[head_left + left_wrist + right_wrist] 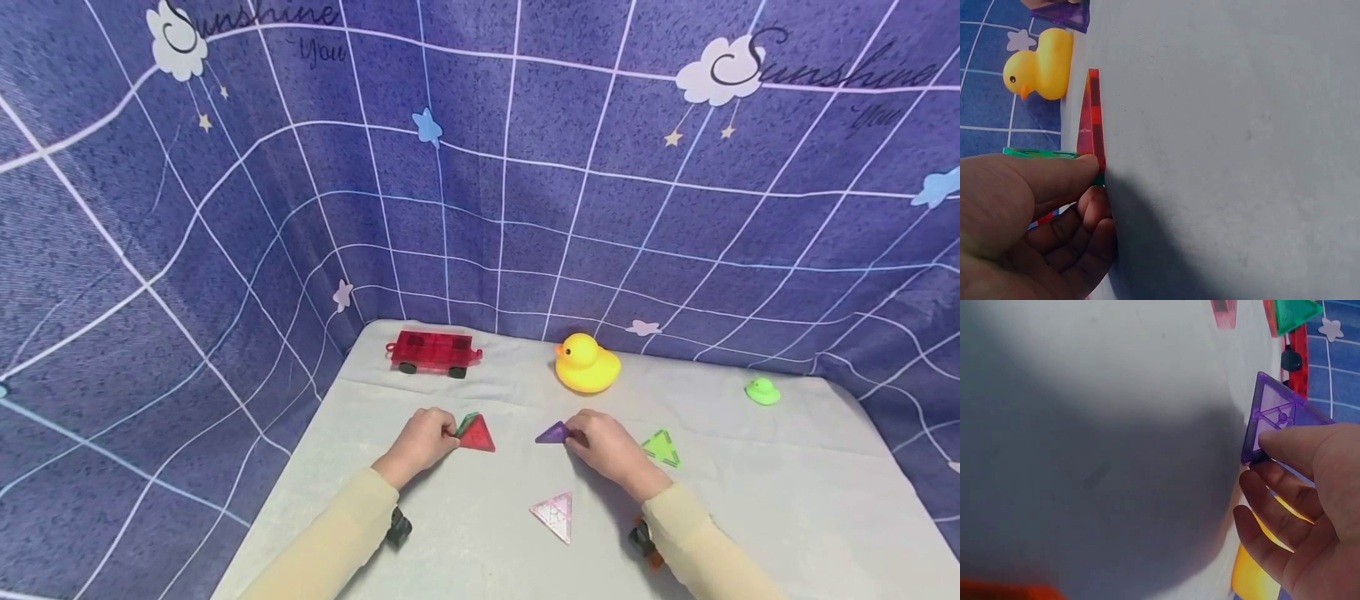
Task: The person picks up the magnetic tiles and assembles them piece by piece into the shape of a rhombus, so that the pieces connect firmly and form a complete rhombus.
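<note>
My left hand pinches a green triangular tile that meets a red triangular tile at an angle, the pair standing on the table. In the left wrist view the thumb lies against the spot where the two tiles join. Across from it, my right hand pinches a translucent purple triangular tile by one corner between thumb and fingers. A pink triangular tile lies flat nearer the body. Just beyond the right wrist lies a lime-green triangular tile.
At the back left stands a red wheeled toy car base. A yellow rubber duck sits behind the hands, and a small green duck is at the far right. Blue patterned cloth walls the pale table at the back and sides.
</note>
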